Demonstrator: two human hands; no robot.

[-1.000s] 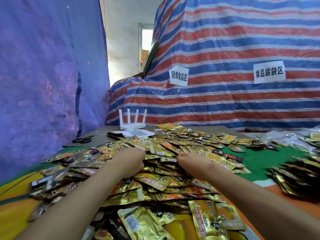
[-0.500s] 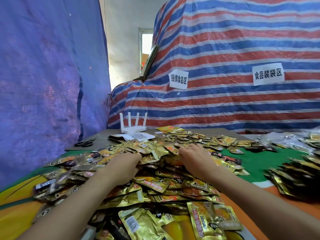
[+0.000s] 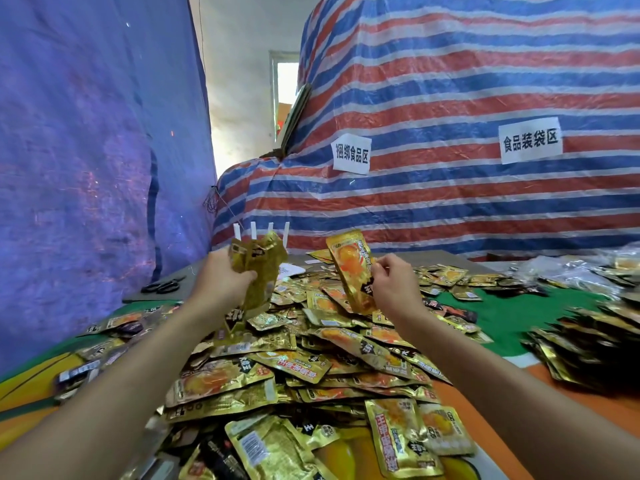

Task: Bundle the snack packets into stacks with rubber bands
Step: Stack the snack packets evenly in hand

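A loose heap of gold snack packets (image 3: 311,372) covers the table (image 3: 512,306) in front of you, spilling from the near edge back toward the striped tarp (image 3: 450,98). A second pile of packets (image 3: 585,344) sits well apart at the right. Scissors (image 3: 162,286) lie at the left by the blue tarp (image 3: 86,150), and a white router (image 3: 261,232) stands behind the heap, mostly hidden by what you hold. Two paper signs (image 3: 351,154) hang on the striped tarp. Your left hand (image 3: 221,282) is raised above the heap, fist closed around a crumpled bunch of packets (image 3: 258,268) that hangs down from it. Your right hand (image 3: 393,285) is raised beside it, fingers pinching the edge of a single packet (image 3: 351,268), held upright and tilted.
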